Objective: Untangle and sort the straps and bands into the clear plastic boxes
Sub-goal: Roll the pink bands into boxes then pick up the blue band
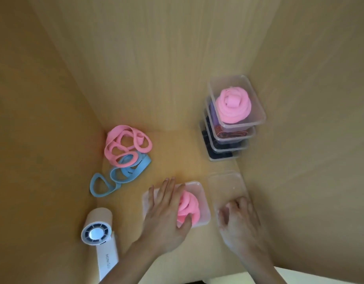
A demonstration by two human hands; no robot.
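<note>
Now | pink band (189,204) right of left hand (164,216) fingers (169,188) | thumb touching it

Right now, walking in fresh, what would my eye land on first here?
The bright pink coil in the top box of the stack at the right rear stands out most. A tangle of pink bands and blue bands lies loose at the left. Up front, the left hand rests on a clear box holding a second pink coil.
</note>
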